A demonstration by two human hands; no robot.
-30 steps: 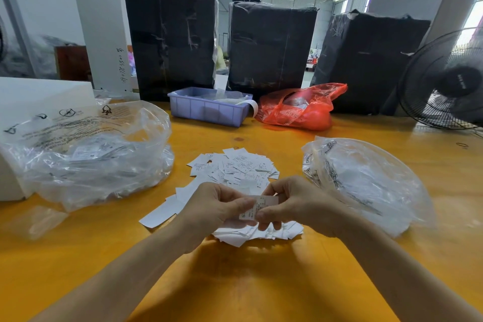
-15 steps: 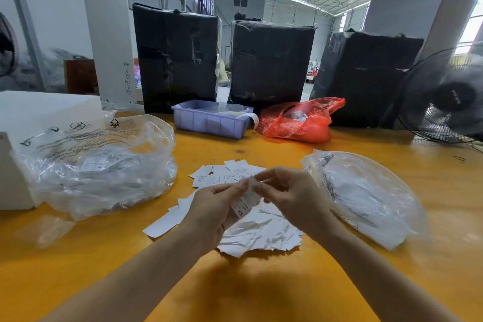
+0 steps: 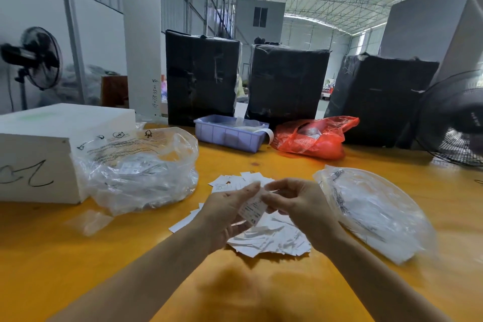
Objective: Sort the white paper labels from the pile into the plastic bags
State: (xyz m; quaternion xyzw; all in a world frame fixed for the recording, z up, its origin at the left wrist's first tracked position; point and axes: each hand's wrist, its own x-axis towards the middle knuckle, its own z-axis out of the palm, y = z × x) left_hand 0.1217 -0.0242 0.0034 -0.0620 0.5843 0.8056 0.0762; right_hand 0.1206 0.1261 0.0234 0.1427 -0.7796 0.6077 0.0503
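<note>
Both hands, left hand (image 3: pixel 224 213) and right hand (image 3: pixel 300 206), pinch one label (image 3: pixel 253 208) with curled fingers above the pile (image 3: pixel 271 239) on the counter (image 3: pixel 130 256). Read it well, then drop it in the right bag (image 3: pixel 373 212).

Two bare hands are meeting above a yellow table (image 3: pixel 78 256), the left hand (image 3: pixel 224 213) and right hand (image 3: pixel 300 206) pinching one white paper label (image 3: pixel 252 209) between them. A pile of labels (image 3: pixel 271 239) is lying beneath them on the surface. Clear plastic bags are sitting on either side, one (image 3: pixel 141 167) left, one (image 3: pixel 371 212) right. A lilac tray (image 3: pixel 230 133) and red bag (image 3: pixel 313 138) are resting near the far edge.
</note>
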